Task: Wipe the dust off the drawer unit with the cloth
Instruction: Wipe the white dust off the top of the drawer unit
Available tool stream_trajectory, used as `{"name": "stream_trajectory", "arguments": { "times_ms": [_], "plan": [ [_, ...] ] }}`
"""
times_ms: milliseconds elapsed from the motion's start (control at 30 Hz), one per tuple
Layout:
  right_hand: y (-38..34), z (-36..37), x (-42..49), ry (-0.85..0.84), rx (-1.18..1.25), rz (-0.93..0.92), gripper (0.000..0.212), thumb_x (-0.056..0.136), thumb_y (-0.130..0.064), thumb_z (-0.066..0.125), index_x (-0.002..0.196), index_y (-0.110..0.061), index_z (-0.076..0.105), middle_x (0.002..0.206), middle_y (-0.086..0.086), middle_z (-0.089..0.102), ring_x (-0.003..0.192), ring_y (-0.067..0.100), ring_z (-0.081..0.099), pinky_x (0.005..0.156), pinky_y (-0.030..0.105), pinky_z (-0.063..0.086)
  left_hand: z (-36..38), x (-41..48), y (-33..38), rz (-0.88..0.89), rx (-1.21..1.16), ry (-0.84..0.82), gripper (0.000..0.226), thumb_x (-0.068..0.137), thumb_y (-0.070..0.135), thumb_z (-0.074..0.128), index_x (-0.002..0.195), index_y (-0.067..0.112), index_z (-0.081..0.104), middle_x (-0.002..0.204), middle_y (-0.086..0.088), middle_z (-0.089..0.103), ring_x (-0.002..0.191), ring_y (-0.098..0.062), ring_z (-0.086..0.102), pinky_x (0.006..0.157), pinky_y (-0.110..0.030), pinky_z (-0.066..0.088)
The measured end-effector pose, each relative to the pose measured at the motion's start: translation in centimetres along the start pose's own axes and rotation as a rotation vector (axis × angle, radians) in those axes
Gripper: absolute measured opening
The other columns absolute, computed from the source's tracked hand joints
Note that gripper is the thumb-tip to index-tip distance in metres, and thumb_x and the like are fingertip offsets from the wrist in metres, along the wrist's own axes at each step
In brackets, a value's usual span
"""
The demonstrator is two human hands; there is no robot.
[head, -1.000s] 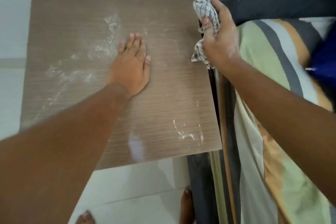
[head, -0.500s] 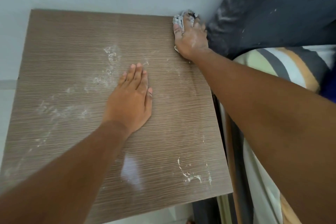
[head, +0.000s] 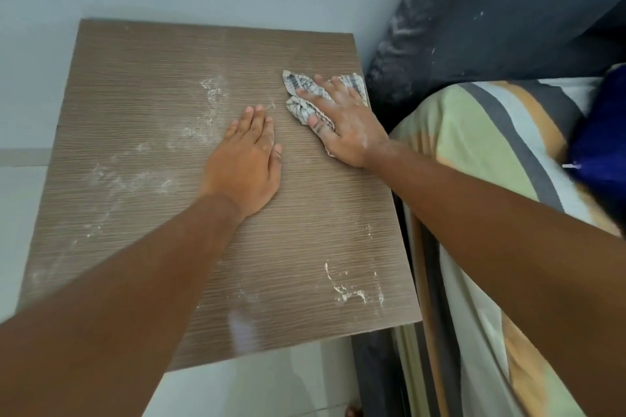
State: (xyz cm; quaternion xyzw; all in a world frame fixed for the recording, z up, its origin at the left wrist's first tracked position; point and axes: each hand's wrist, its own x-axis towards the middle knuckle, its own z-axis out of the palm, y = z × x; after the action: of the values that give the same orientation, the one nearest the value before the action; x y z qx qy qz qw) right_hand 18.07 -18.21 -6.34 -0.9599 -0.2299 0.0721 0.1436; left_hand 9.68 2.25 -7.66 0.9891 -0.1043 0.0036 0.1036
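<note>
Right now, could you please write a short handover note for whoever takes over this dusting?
Left hand: flat on the unit top, mid-panel, holding nothing.
Right hand: presses the cloth flat near the far right edge.
Done: the far right corner looks clean.
To do: dust streaks at centre and left, and a patch by the near right corner.

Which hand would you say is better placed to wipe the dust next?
Right. The right hand presses the cloth on the drawer unit beside the dust; the left hand lies flat, holding nothing.
</note>
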Motion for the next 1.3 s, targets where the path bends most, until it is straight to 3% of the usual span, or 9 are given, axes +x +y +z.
{"name": "stream_trajectory", "arguments": {
  "times_ms": [867, 1067, 1133, 1233, 1300],
  "plan": [
    [-5.3, 4.0, -24.6, -0.030, -0.003, -0.095, 0.056, 0.098, -0.055, 0.043, 0.151, -0.036, 0.040, 0.166, 0.003, 0.024, 0.154, 0.033, 0.016, 0.125, 0.055, 0.015, -0.4, -0.6, 0.6, -0.004, -0.008, 0.002, 0.057, 0.105, 0.029, 0.020, 0.155, 0.003, 0.022, 0.165, -0.013, 0.016, 0.154, -0.024, 0.010, 0.126, -0.036, 0.010],
    [-5.8, 5.3, -28.1, 0.078, 0.048, -0.151, 0.047, 0.101, -0.026, 0.052, 0.147, -0.030, 0.044, 0.160, 0.003, 0.037, 0.151, 0.031, 0.027, 0.123, 0.052, 0.025, -0.5, -0.9, 0.8, -0.014, -0.008, -0.004, 0.056, 0.105, 0.029, 0.020, 0.156, 0.004, 0.021, 0.165, -0.012, 0.016, 0.154, -0.023, 0.010, 0.125, -0.035, 0.010],
    [-6.1, 5.9, -29.2, 0.102, 0.048, -0.162, 0.061, 0.093, -0.008, 0.066, 0.146, -0.029, 0.044, 0.159, 0.004, 0.039, 0.150, 0.031, 0.029, 0.121, 0.053, 0.028, -0.5, -1.0, 0.9, -0.019, -0.008, -0.005, 0.056, 0.105, 0.029, 0.020, 0.156, 0.005, 0.021, 0.165, -0.011, 0.016, 0.154, -0.022, 0.010, 0.125, -0.034, 0.010],
    [-6.7, 6.9, -31.2, 0.113, 0.041, -0.222, 0.075, 0.085, 0.004, 0.071, 0.148, -0.026, 0.043, 0.160, 0.006, 0.036, 0.152, 0.029, 0.025, 0.121, 0.053, 0.030, -0.6, -1.1, 1.0, -0.027, -0.012, -0.004, 0.056, 0.105, 0.029, 0.020, 0.156, 0.006, 0.021, 0.165, -0.010, 0.016, 0.154, -0.021, 0.010, 0.125, -0.034, 0.011],
    [-7.0, 7.7, -32.8, 0.092, 0.045, -0.291, 0.082, 0.081, 0.008, 0.072, 0.150, -0.026, 0.041, 0.162, 0.006, 0.032, 0.152, 0.028, 0.026, 0.113, 0.051, 0.043, -0.6, -1.2, 1.0, -0.024, -0.010, -0.003, 0.055, 0.106, 0.029, 0.020, 0.156, 0.006, 0.021, 0.165, -0.009, 0.015, 0.154, -0.021, 0.010, 0.124, -0.034, 0.011]
  ]
}}
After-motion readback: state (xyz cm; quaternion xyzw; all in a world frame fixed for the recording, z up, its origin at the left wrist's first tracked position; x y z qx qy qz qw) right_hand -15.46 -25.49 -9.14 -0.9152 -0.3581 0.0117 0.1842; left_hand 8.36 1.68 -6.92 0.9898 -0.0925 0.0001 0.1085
